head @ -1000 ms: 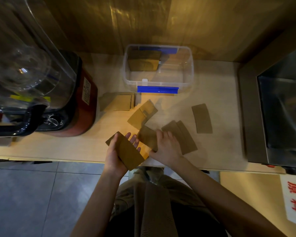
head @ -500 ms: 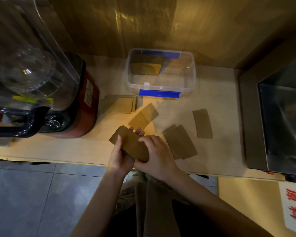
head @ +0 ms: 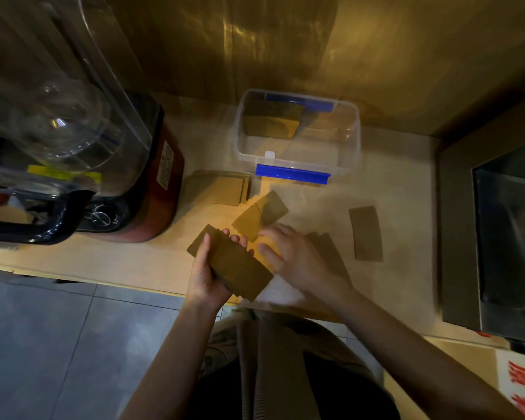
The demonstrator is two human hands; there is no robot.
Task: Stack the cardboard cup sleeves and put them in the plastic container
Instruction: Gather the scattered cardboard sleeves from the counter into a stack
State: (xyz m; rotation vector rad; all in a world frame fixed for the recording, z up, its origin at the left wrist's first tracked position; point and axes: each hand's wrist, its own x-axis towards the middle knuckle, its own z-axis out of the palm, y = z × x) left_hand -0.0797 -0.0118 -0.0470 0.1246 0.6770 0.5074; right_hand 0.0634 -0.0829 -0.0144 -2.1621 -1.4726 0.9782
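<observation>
Our left hand (head: 207, 275) clamps the sleeve stack (head: 232, 264) at frame centre; our right hand (head: 294, 259), fingers spread, hovers just beside it, blurred.

Single head-worn view, steeply downward, close over the counter (head: 391, 183) edge.

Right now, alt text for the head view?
A left hand holds a stack of brown cardboard cup sleeves; the open right hand hovers over loose sleeves on the beige counter, before a clear plastic container.
</observation>
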